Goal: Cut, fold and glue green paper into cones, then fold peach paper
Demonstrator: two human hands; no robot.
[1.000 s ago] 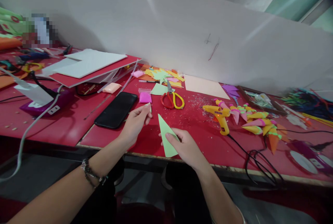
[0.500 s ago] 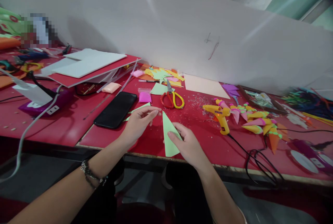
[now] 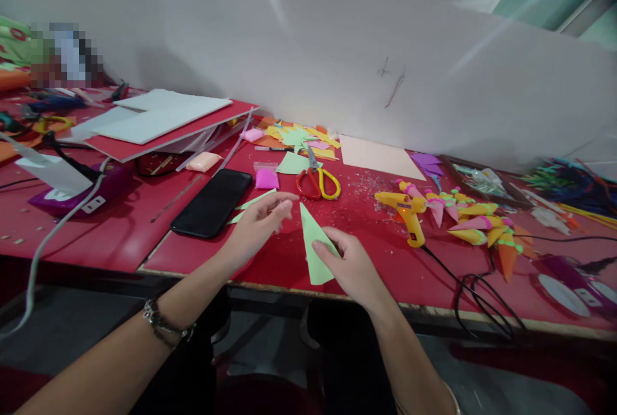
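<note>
Holding green paper [image 3: 315, 265] in right hand [image 3: 354, 268] over red table [image 3: 407, 279], close to front edge. Gripping wide part under thumb, likely to leave thin tip free. With left hand [image 3: 255, 229] loose near tip, nothing seen in fingers. With scissors [image 3: 321, 178] just past hands, maybe for easy reach. Looking pale, smooth, pointy at top, wide at bottom. Cannot tell if folded.
</note>
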